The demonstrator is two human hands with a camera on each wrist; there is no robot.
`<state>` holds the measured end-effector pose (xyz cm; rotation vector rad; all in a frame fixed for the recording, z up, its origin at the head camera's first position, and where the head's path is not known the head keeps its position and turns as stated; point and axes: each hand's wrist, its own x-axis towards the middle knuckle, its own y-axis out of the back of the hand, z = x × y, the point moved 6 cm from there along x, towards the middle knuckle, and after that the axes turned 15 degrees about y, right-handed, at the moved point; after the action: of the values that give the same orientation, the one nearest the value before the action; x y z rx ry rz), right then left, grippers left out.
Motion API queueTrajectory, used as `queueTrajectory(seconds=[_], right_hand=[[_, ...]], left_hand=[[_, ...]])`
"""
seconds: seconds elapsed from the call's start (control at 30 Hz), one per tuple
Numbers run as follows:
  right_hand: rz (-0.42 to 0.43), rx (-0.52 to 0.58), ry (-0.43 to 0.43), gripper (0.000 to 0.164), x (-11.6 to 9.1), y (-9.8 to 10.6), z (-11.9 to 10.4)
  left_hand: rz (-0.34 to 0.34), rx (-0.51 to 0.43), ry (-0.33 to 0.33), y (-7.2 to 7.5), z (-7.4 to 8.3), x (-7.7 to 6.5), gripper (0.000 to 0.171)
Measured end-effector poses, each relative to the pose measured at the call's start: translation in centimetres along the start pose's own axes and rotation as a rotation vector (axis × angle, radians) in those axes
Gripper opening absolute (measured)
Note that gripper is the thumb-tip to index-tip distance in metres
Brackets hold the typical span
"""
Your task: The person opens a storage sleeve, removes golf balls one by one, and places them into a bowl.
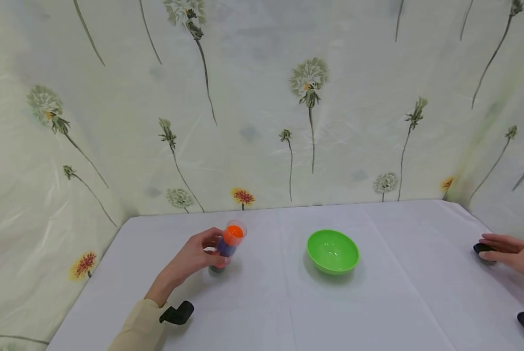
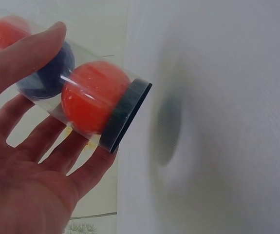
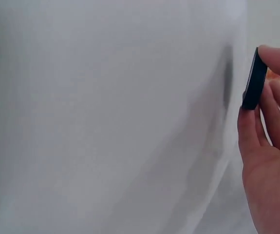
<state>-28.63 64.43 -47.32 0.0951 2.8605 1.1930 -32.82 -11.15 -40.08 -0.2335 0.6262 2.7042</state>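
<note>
Left-hand grip (image 2: 37,178) curled round clear tube (image 2: 70,75) of balls (image 2: 95,95); right-hand grip (image 3: 271,168) pinches black disc (image 3: 255,83) (green bowl (image 1: 335,268): head view only).

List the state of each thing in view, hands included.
Clear plastic cylindrical tube: tilted, top end open, base raised off the cloth.
Two orange-red balls and a dark blue ball: inside the tube, blue in the middle.
Left hand: gripping the tube.
Black disc-shaped lid: raised, tipped on edge.
Right hand: pinching the lid.
Glossy green round bowl: upright.
White cloth: spread flat, creased.
</note>
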Motion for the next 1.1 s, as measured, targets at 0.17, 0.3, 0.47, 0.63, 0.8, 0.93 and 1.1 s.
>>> queueTrajectory(seconds=[0.17,0.3,0.47,0.63,0.8,0.93,1.1], right_hand=[[0.019,-0.019,0.116,0.094,-0.2,-0.6,-5.4],[0.056,-0.022,0.188,0.087,-0.6,-1.7,-10.3],[0.077,0.0,0.286,0.082,0.1,-3.4,-14.5],[0.049,0.074,0.385,0.071,0.7,-5.4,-18.4],[0.001,0.091,0.48,0.064,0.8,-7.6,-22.6],[-0.027,0.096,0.525,0.062,0.9,-9.4,-25.4],[-0.059,0.13,0.559,0.062,1.4,-11.6,-28.3]], left_hand=[[0.001,0.004,-0.007,0.0,-0.1,0.1,0.047],[0.004,0.017,-0.015,0.0,-0.1,0.2,0.047],[0.004,0.02,-0.012,0.0,-0.2,0.3,0.047],[0.007,0.012,-0.003,0.1,-0.4,0.3,0.046],[0.006,0.001,-0.004,0.1,-0.3,0.1,0.048],[0.008,0.005,-0.005,0.2,-0.3,0.2,0.048],[0.013,0.021,-0.001,0.3,-0.5,0.3,0.048]])
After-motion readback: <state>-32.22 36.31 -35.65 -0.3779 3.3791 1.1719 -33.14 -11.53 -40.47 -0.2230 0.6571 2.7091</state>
